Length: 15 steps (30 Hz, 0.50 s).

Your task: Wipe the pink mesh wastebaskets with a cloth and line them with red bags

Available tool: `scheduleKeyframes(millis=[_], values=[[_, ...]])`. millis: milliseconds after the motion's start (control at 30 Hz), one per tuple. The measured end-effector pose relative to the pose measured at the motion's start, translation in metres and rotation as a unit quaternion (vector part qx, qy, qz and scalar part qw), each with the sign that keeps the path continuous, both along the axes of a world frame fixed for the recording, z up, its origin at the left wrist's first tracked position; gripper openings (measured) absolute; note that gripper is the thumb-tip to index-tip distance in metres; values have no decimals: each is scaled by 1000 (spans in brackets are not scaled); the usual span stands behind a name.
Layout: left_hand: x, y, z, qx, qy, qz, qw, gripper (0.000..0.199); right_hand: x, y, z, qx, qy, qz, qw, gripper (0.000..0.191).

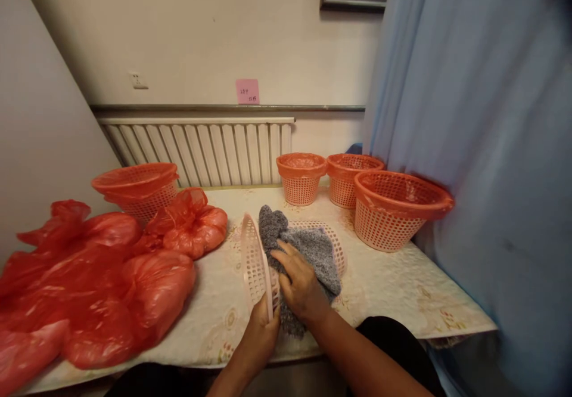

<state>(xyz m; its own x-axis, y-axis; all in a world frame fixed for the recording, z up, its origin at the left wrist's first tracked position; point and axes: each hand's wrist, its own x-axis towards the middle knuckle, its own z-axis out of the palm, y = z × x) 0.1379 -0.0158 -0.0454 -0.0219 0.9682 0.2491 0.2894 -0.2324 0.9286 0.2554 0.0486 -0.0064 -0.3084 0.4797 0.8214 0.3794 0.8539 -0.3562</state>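
A pale pink perforated plastic basket lies tipped on its side on the table, its open rim facing left. My left hand grips the near part of that rim, thumb on one side and fingers behind it. Draped over the basket's outer wall is a fuzzy grey cloth, which covers much of it. My right hand presses on the cloth from above, its fingers bent into the folds near the rim. The fingertips of my left hand are partly hidden by the basket.
Red plastic bags, tied and bulging, crowd the table's left side beside a red-lined basket. Further lined baskets stand at right: one by the wall, another, and a nearer one beside the blue curtain.
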Motion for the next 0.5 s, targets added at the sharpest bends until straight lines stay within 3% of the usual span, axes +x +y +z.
scheduleKeyframes(millis=[133,300,400,500], values=[[2,-8,-4,-28,11,-23,999,38,20,33,1,-33,36,-66,997,55],[3,-17,-10,-28,9,-41,999,37,65,76,-3,-130,85,-224,962,48],[0,-17,-14,-32,-1,-59,998,37,83,89,-9,-168,106,-292,936,46],[-1,-14,-13,-40,-14,-55,998,36,86,91,-13,-167,117,-307,930,47]])
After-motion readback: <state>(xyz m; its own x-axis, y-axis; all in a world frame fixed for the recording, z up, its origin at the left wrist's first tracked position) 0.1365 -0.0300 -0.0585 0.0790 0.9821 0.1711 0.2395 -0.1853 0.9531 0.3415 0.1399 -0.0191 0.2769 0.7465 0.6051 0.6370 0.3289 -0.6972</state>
